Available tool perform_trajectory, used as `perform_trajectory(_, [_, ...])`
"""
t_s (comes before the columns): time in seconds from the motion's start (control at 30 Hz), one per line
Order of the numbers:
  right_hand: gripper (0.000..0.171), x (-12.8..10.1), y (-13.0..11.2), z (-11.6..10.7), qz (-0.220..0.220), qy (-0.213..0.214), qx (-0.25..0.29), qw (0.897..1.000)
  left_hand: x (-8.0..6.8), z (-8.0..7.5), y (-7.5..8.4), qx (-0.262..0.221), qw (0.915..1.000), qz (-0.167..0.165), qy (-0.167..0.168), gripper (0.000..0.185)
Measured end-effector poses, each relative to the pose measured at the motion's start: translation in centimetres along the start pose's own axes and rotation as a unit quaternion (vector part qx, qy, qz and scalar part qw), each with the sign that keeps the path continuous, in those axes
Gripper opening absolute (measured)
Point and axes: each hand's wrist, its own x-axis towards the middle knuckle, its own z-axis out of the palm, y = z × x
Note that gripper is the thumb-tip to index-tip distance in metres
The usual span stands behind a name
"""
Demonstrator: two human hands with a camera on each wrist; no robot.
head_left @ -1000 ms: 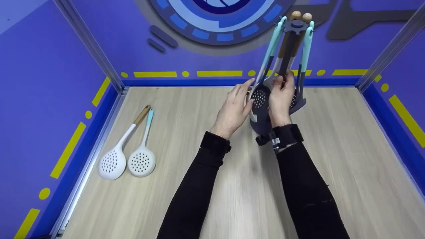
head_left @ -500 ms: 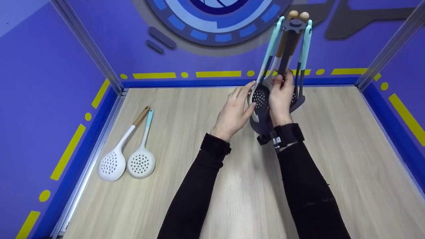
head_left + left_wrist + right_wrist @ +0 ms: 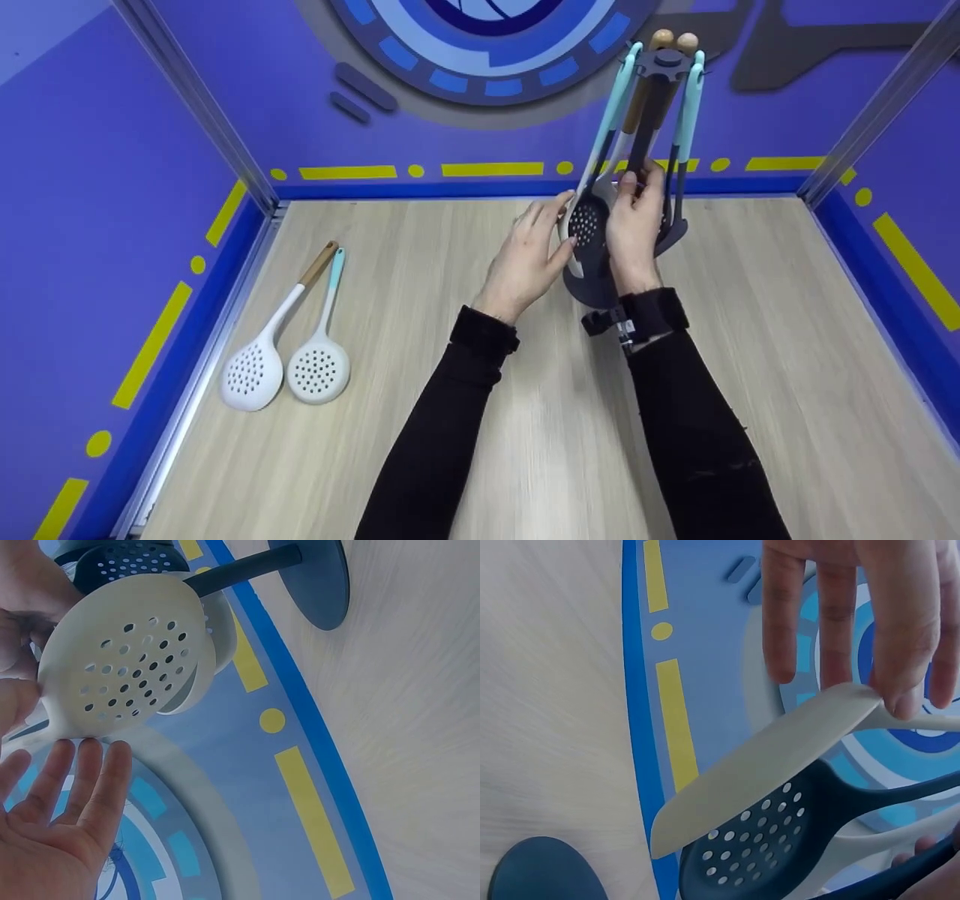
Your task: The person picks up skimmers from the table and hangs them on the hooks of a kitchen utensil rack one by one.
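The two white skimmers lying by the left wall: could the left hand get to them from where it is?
Probably yes: the left hand is open, holds nothing, and only bare tabletop separates it from the two white skimmers.

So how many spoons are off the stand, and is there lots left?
Two white skimmers already lie flat on the table. Now the left hand touches the rim of a white skimmer hanging on the stand, and the right hand holds there too. Several utensils hang there; how many cannot be told.

Long black sleeves, black wrist straps, a small metal fitting at the right wrist.
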Motion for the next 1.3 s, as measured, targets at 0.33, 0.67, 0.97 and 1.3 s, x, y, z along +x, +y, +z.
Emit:
perform_trajectory(0.33, [0.061,-2.1,-1.5,-0.4,-0.02,-0.025,-0.048,0.998,-0.5,-0.1,-0.3,0.007,1.0,0.005,-0.003,0.063])
perform_trajectory(0.67, [0.078,-3.8,-0.7,-1.3,-0.029,-0.058,-0.118,0.991,-1.0,-0.5,-0.6,0.019,0.9997,0.007,-0.013,0.058])
perform_trajectory(0.97, [0.075,-5.1,-0.4,-1.8,-0.095,-0.084,-0.178,0.976,-1.8,-1.4,-1.2,0.039,0.9989,-0.013,-0.023,0.056])
perform_trajectory(1.3, [0.069,-5.9,-0.1,-2.6,-0.159,-0.125,-0.238,0.95,-2.8,-2.7,-2.6,0.108,0.9917,-0.069,-0.012,0.056])
